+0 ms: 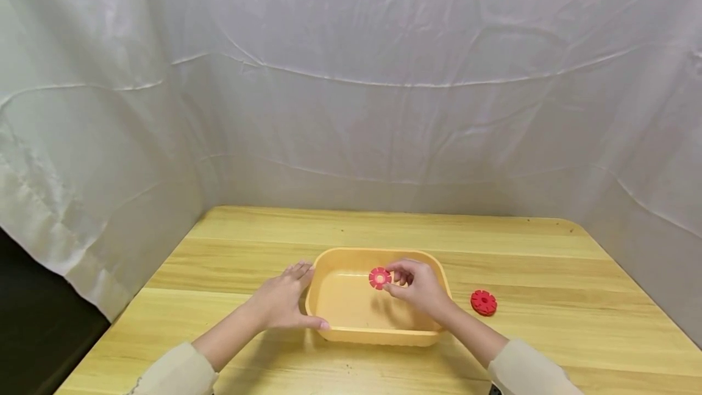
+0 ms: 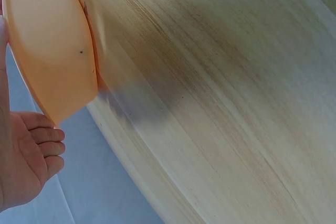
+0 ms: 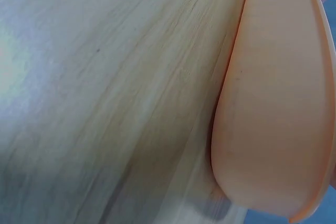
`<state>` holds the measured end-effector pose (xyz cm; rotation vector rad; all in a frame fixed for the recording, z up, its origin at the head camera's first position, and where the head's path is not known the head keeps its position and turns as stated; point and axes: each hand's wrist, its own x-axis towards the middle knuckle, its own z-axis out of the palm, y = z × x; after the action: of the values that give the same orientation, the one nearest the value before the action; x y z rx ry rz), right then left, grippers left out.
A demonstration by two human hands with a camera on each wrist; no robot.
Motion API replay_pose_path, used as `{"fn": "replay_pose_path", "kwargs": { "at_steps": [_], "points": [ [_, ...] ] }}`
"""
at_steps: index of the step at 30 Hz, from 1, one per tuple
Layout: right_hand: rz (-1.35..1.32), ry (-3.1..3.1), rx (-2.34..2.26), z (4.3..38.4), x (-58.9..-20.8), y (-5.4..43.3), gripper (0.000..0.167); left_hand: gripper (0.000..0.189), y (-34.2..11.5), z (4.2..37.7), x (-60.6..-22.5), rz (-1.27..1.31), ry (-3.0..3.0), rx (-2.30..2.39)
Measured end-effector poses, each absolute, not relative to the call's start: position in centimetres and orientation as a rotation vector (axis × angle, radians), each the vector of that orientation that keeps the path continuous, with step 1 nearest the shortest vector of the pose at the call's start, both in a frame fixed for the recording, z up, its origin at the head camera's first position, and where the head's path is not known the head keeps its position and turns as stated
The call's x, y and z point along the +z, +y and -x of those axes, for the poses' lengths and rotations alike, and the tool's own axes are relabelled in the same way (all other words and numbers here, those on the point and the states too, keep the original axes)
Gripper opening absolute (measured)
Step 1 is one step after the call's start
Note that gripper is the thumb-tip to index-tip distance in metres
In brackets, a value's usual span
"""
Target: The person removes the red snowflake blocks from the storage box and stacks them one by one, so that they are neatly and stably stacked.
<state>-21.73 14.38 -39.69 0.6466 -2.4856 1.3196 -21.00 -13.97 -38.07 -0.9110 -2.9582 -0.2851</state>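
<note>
An orange plastic basin (image 1: 351,306) stands on the wooden table, its inner floor showing no pieces. Over its right half, my right hand (image 1: 419,288) pinches a red notched plastic disc (image 1: 379,278) by its edge between thumb and fingers. My left hand (image 1: 282,297) rests against the basin's left end, thumb along the near rim and fingers spread toward the far corner. In the left wrist view, the fingers of the left hand (image 2: 37,150) touch the rim at a corner of the basin (image 2: 52,51). The right wrist view shows the outside of the basin (image 3: 273,93); the held disc is hidden there.
More red notched discs (image 1: 484,302) lie stacked on the table to the right of the basin. The wooden table (image 1: 263,230) extends back to a pale hanging cloth (image 1: 384,127), which also closes off both sides. A dark area (image 1: 38,316) shows at the lower left.
</note>
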Motion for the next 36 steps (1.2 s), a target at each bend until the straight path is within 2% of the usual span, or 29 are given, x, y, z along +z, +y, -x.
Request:
{"fn": "replay_pose_path", "kwargs": {
  "at_steps": [20,36],
  "points": [
    [-0.614,-2.418,1.119,20.8,-39.0,16.6,0.022,0.108,-14.1,21.0,-38.1,0.916,-2.945,-0.242],
    [-0.593,-2.323,0.978,20.0,-39.9,19.3,0.026,0.108,-14.0,21.1,-38.2,0.905,-2.957,-0.254]
  ]
}}
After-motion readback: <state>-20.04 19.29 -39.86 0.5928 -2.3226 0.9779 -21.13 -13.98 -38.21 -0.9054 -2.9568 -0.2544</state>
